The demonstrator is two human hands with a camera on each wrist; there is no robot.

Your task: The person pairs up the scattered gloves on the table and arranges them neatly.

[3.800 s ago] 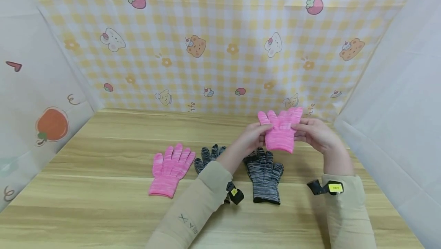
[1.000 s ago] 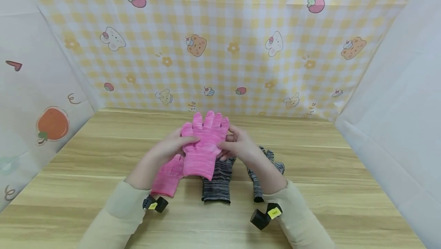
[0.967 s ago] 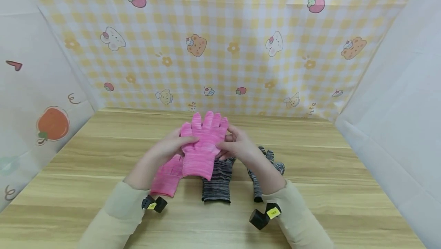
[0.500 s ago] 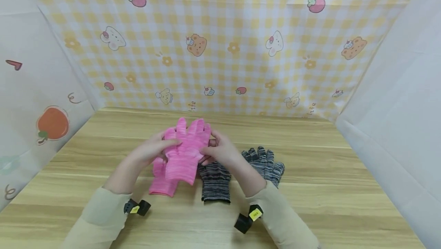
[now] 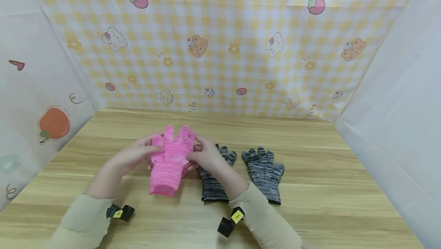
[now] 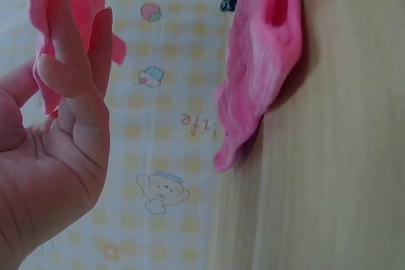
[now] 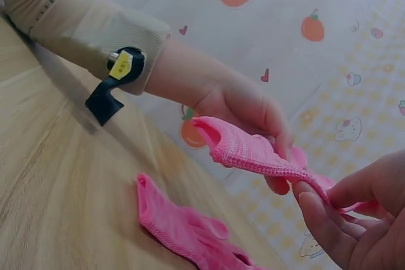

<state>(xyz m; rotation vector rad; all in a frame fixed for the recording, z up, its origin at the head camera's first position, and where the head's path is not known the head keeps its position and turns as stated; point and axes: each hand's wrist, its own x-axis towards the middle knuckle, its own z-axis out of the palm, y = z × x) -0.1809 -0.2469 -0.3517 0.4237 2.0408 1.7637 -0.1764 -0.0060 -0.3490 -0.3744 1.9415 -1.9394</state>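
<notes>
Both hands hold up a pink knitted glove (image 5: 170, 157) between them, fingers pointing away from the person. The left hand (image 5: 136, 155) pinches its left side with the thumb on top. On the opposite side, the right hand (image 5: 206, 156) pinches the edge near the base of the fingers. A second pink glove (image 7: 180, 222) lies on the table below the held one, with a gap between them in the right wrist view. From the head view it is mostly hidden under the raised glove.
To the right, two grey-black striped gloves lie side by side: one (image 5: 213, 189) partly covered by the right forearm, the other (image 5: 265, 172) farther right. The wooden table (image 5: 327, 157) ends at a yellow checked cloth (image 5: 234, 65); pale side sheets (image 5: 396, 88) flank it.
The hands have carried the pink glove from the right side over the grey gloves to the left, lowering it over the other pink glove. Both grey gloves show more now.
</notes>
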